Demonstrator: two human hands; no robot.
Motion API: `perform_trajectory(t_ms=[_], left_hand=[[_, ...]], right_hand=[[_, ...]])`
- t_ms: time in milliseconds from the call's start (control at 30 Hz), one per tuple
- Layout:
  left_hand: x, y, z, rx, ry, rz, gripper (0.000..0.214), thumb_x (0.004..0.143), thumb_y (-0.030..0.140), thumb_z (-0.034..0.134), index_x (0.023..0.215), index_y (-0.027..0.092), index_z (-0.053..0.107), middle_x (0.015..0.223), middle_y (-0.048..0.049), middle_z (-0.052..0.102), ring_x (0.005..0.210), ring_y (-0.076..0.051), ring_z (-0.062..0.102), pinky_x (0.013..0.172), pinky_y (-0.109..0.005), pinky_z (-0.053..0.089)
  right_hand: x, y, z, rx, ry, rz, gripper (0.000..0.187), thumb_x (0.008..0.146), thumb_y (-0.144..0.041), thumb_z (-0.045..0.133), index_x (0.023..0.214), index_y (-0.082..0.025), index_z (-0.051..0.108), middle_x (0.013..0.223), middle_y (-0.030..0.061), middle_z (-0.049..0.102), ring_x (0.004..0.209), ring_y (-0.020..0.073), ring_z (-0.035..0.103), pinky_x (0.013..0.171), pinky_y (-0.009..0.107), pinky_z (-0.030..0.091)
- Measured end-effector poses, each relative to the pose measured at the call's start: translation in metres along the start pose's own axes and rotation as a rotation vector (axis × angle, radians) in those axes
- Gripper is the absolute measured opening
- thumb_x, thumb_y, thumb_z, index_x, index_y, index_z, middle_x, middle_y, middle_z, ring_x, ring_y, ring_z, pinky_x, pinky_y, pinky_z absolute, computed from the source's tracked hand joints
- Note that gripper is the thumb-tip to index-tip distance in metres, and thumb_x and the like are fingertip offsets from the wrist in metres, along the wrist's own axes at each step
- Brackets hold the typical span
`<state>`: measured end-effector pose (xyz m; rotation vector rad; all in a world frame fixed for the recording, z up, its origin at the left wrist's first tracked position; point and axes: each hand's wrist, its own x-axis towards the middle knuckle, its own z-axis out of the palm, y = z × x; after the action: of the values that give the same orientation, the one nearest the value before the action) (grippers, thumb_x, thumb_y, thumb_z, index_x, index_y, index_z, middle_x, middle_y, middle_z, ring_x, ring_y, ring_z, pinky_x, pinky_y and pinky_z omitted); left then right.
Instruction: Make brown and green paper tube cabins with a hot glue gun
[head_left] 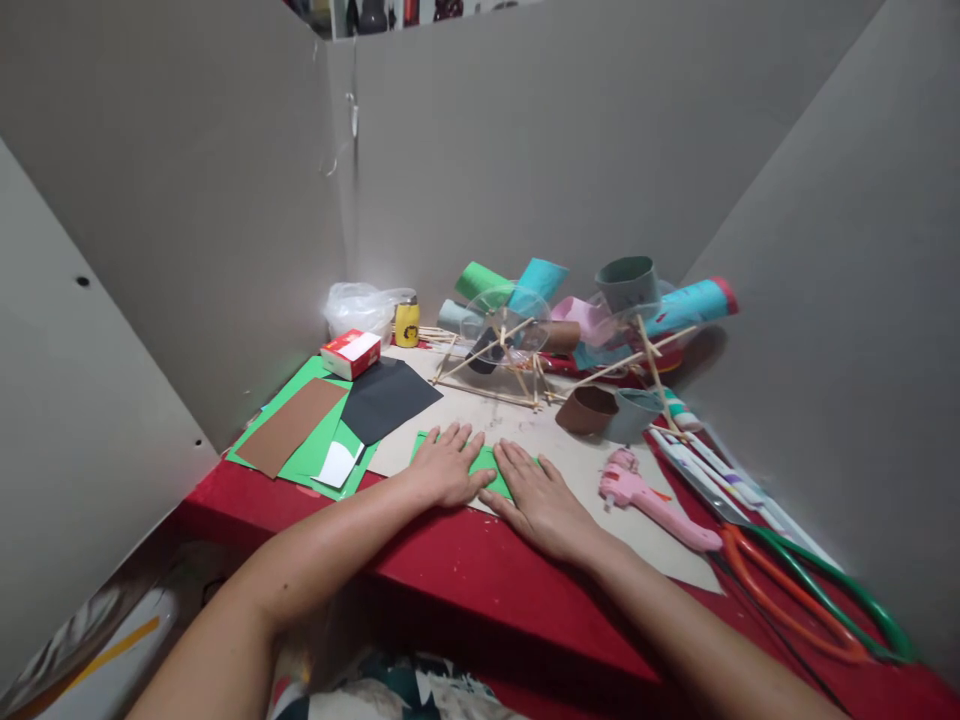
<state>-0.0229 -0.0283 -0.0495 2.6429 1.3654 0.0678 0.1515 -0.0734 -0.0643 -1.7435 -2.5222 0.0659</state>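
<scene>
Both palms lie flat on a piece of green paper [484, 462] near the front edge of the table. My left hand [450, 466] covers its left part, fingers stretched out. On its right part rests my right hand [538, 500], fingers also extended, the two thumbs close together. Under the paper is a beige board [405, 450]. To the right of my right hand lies a pink glue gun [645, 500]. Behind my hands stands a wheel model [506, 335] made of sticks, clear discs and coloured paper tubes.
At left are green sheets [304, 400], a brown strip [292, 428], a black sheet [390, 398] and a red-white box [351, 354]. Large scissors [802, 590] and several markers [720, 470] lie at right. Brown [585, 411] and grey paper rings [634, 415] stand nearby. Grey panels surround the table.
</scene>
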Motion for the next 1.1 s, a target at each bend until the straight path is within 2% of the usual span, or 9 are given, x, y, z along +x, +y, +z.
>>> perform_trajectory(t_ms=[200, 567, 800, 967, 1100], left_hand=[[-0.011, -0.006, -0.002, -0.024, 0.022, -0.035, 0.08, 0.089, 0.068, 0.017, 0.15, 0.016, 0.022, 0.157, -0.016, 0.015, 0.145, -0.032, 0.011, 0.114, -0.052, 0.014], [-0.037, -0.015, -0.011, -0.119, -0.024, -0.176, 0.092, 0.084, 0.074, 0.023, 0.151, 0.01, 0.014, 0.158, -0.0185, 0.008, 0.145, -0.034, 0.004, 0.116, -0.045, 0.012], [-0.039, -0.013, -0.008, -0.12, 0.029, -0.185, 0.09, 0.084, 0.074, 0.023, 0.149, 0.011, 0.02, 0.157, -0.0173, 0.014, 0.145, -0.034, 0.009, 0.116, -0.044, 0.012], [-0.04, -0.011, -0.005, -0.116, 0.073, -0.166, 0.085, 0.086, 0.071, 0.027, 0.147, 0.011, 0.026, 0.155, -0.0194, 0.021, 0.143, -0.034, 0.016, 0.115, -0.044, 0.014], [-0.04, -0.011, -0.005, -0.109, 0.089, -0.152, 0.08, 0.086, 0.07, 0.029, 0.147, 0.017, 0.026, 0.154, -0.0167, 0.024, 0.142, -0.033, 0.019, 0.114, -0.046, 0.016]], right_hand=[[0.0, 0.002, 0.004, -0.022, 0.029, -0.024, 0.079, 0.092, -0.062, 0.025, 0.147, -0.006, 0.03, 0.153, 0.0188, 0.028, 0.142, 0.0281, 0.024, 0.112, 0.053, 0.022], [0.002, 0.009, 0.02, -0.053, 0.013, -0.029, 0.081, 0.089, -0.061, 0.028, 0.146, -0.004, 0.031, 0.153, 0.0164, 0.029, 0.142, 0.0298, 0.025, 0.112, 0.054, 0.024], [0.006, 0.023, 0.018, 0.03, 0.106, -0.074, 0.073, 0.085, -0.059, 0.037, 0.137, -0.01, 0.047, 0.143, 0.0177, 0.046, 0.133, 0.0333, 0.041, 0.107, 0.054, 0.035], [0.009, 0.038, 0.008, 0.148, 0.129, -0.163, 0.058, 0.089, -0.049, 0.031, 0.118, -0.012, 0.064, 0.124, 0.0181, 0.063, 0.113, 0.0335, 0.059, 0.098, 0.047, 0.045], [0.011, 0.042, 0.005, 0.201, 0.169, -0.147, 0.05, 0.091, -0.044, 0.03, 0.111, -0.015, 0.066, 0.115, 0.0188, 0.067, 0.107, 0.0352, 0.06, 0.093, 0.048, 0.046]])
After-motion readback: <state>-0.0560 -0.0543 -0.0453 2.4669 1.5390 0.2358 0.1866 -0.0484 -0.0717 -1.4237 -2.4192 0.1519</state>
